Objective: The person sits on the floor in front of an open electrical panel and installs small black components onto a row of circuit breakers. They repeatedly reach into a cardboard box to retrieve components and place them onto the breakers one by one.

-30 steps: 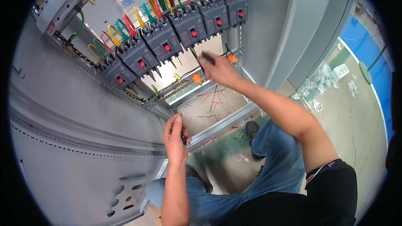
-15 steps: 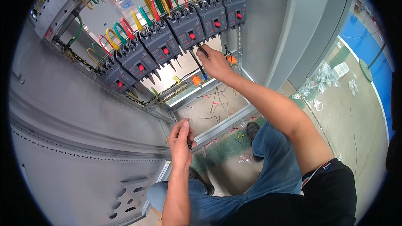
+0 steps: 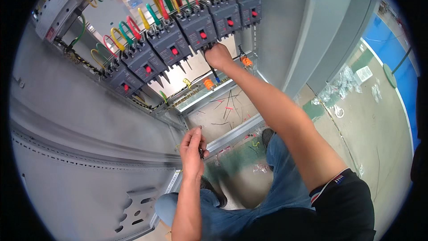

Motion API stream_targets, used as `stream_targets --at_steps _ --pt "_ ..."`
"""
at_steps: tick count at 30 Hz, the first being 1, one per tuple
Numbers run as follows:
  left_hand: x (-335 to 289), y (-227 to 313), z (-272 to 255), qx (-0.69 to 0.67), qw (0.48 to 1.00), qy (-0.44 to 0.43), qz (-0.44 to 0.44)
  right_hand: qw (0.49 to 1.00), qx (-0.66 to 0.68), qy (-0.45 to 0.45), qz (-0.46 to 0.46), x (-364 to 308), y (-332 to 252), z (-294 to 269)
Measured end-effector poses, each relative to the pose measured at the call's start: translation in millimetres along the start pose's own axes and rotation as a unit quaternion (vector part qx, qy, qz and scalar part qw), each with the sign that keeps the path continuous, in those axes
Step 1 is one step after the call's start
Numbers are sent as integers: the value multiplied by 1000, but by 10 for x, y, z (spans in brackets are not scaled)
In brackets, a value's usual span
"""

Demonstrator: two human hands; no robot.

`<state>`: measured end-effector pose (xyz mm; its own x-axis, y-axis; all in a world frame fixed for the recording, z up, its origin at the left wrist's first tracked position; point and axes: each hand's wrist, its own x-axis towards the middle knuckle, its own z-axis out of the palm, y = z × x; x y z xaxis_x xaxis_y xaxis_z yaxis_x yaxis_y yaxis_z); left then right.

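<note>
My right hand (image 3: 217,56) is closed against the underside of a dark grey circuit breaker (image 3: 196,27) with a red toggle. Its fingertips are hidden, so what they pinch cannot be made out. A black cable (image 3: 211,69) with a blue end hangs just below that hand. Thin black pointed plates (image 3: 166,77) stick out beneath the neighbouring breakers. Lower and to the left, my left hand (image 3: 192,147) is curled around small black pieces (image 3: 201,153), well apart from the breakers.
Several breakers stand in a slanting row, with red, yellow and green wires (image 3: 132,27) on top. Orange insulators (image 3: 208,84) sit by the lower frame rail (image 3: 236,130). A grey cabinet panel (image 3: 89,120) rises at left. Wire scraps (image 3: 229,107) and plastic bags (image 3: 341,85) lie on the floor.
My right hand has moved slightly up and left, right up to the breaker's underside. The black piece seen in its fingers earlier is now hidden. My left hand has stayed put.
</note>
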<state>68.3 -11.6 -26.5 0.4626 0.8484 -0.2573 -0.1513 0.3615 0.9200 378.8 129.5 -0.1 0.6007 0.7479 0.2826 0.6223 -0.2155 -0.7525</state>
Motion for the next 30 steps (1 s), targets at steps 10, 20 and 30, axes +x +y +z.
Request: stream_targets --at_steps 10,20,30 --pt "-106 145 8 -168 984 41 -50 934 -119 -292 -168 -1162 3 -315" --pt "-87 152 123 -200 980 2 -22 858 108 -392 -314 -1959 -539 -475" --pt "-38 97 170 -165 984 -54 -31 789 351 -493 -107 -1956 -420 -552"
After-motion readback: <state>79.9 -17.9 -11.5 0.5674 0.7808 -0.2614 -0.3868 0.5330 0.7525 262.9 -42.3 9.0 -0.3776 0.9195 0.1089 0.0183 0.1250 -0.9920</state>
